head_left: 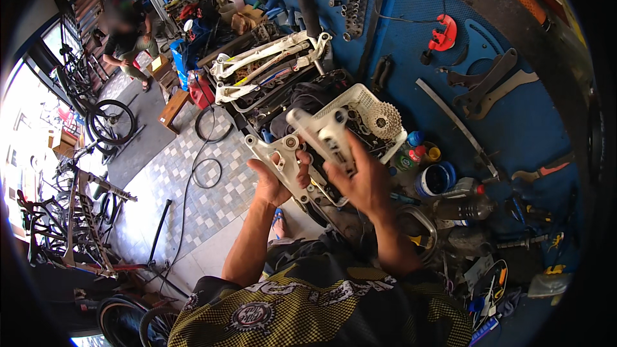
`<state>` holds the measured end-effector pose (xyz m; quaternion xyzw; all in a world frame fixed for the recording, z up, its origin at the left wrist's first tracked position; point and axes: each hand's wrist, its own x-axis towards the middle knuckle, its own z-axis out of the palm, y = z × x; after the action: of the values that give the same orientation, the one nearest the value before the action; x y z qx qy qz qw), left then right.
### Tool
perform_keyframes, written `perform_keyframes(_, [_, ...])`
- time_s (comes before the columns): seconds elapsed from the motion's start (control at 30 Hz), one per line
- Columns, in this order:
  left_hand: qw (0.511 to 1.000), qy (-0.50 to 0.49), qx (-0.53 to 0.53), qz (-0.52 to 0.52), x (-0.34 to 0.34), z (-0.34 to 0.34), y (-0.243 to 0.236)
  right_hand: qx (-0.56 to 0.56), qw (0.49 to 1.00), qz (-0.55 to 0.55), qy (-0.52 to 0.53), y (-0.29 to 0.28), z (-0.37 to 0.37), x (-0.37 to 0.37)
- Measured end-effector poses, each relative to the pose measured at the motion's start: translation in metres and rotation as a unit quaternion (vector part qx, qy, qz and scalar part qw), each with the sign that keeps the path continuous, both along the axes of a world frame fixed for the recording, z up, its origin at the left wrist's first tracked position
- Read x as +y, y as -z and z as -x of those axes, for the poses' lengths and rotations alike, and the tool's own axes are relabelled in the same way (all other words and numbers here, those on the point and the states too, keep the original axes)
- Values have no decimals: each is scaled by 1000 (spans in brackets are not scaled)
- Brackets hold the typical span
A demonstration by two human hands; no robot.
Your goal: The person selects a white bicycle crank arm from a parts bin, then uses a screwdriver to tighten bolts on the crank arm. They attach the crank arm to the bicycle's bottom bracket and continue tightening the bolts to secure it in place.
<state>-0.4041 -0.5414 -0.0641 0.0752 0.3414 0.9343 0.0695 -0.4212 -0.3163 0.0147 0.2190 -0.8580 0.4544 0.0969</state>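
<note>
Hands meet over the near edge of the cluttered blue workbench [514, 122], each closed on a white bicycle frame part. The left hand [273, 183] wraps its fingers around a white linkage plate [277, 154] with round holes, thumb across its lower end. The right hand [363, 180] grips a second white frame piece [324, 132], fingers curled about its lower part, the upper end tilted up and left. The two pieces lie just beside each other. Behind them on the bench sits a white plastic basket [360, 99] with a cassette sprocket [384, 121] in it. A white bike frame [270, 58] lies further back.
</note>
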Motion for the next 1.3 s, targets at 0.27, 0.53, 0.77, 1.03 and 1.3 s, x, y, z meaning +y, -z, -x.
perform_keyframes(0.27, [826,-213,60,519,-27,-5,-4,-81,965,-246,37,111,83,10])
perform_keyframes(0.53, [690,-283,49,664,-13,-19,-21,-145,985,-85,36,152,99,22])
perform_keyframes(0.77, [704,-272,39,655,-1,-11,-30,-518,535,667,-24,142,74,21])
perform_keyframes(1.03, [783,-187,-37,592,14,-6,-25,-366,821,424,-112,86,33,10])
perform_keyframes(1.3, [783,-174,37,596,44,-13,-24,-42,998,6,-46,37,21,6])
